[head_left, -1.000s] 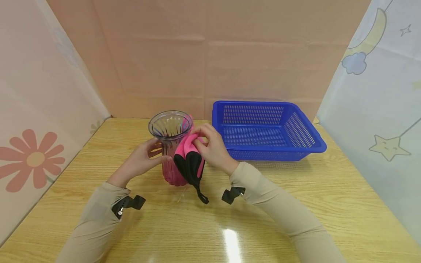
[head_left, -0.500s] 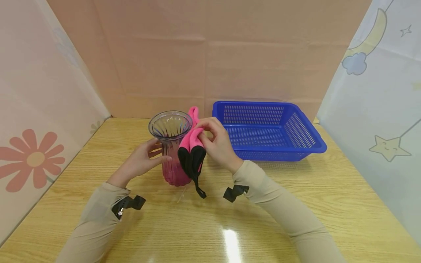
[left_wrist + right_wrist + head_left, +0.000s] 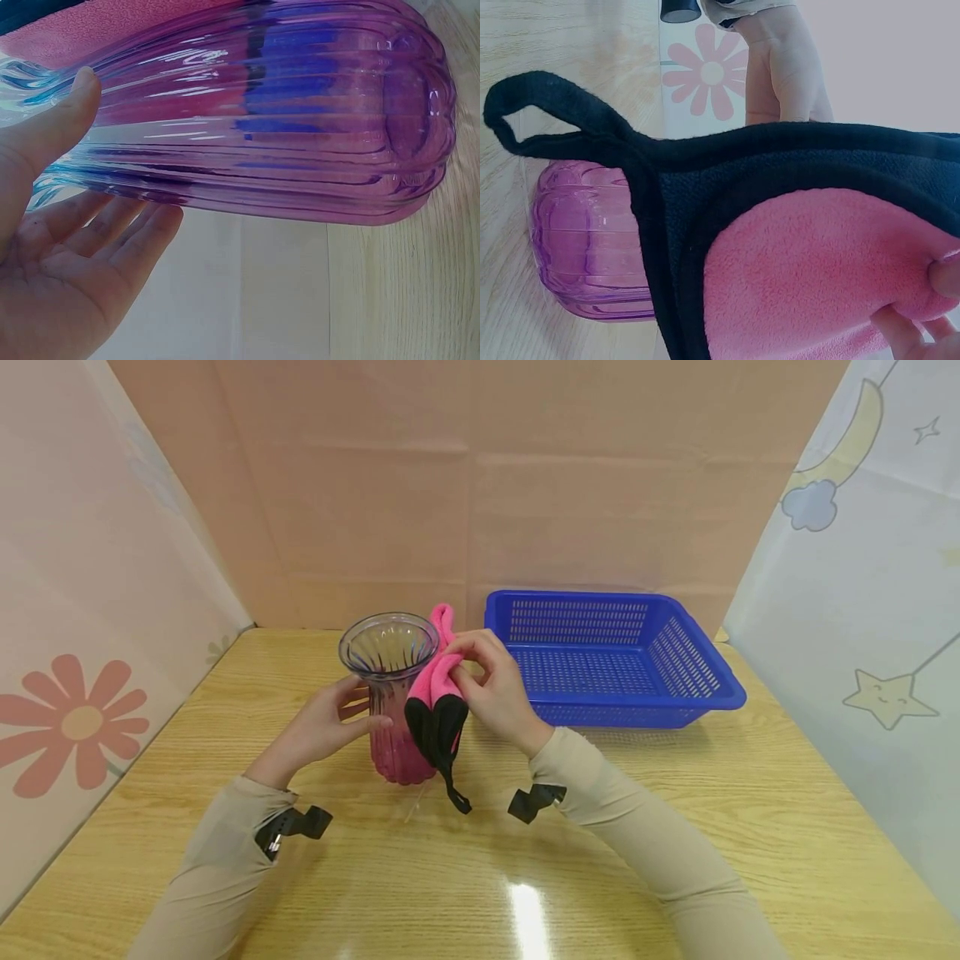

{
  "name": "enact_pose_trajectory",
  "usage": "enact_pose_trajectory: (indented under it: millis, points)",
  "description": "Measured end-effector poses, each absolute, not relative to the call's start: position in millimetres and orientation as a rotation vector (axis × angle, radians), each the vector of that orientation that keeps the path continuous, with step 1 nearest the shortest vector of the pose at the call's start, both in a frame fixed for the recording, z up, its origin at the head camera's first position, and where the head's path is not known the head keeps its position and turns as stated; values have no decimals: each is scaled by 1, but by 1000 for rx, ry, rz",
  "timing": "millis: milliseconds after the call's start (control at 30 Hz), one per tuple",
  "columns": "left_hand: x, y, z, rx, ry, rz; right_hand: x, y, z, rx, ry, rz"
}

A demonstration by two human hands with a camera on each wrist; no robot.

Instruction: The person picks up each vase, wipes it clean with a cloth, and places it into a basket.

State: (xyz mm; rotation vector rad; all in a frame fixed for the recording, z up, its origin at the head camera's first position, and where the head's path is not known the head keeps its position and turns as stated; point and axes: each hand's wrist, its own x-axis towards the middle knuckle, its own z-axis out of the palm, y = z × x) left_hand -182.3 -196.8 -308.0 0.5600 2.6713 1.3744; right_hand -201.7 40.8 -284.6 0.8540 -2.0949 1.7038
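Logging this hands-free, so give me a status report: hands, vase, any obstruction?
Left hand grips vase; vase upright. Right hand pinches pink-and-black cloth at vase's right side. No obstruction visible; blue basket off to the right.

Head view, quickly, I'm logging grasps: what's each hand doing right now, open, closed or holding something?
Left hand: holding the glass vase.
Right hand: pinching the pink-and-black cloth.
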Motion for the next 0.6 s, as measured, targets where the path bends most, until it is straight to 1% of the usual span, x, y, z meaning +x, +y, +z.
enact_pose_trajectory:
  millis: [333,600]
  points:
    - [-182,-197,-307,547,2672,1372,-203,37,-292,859,-2110,1719]
    - [-183,-197,-308,568,2680,1374,-203,34,-299,887,-2170,1576]
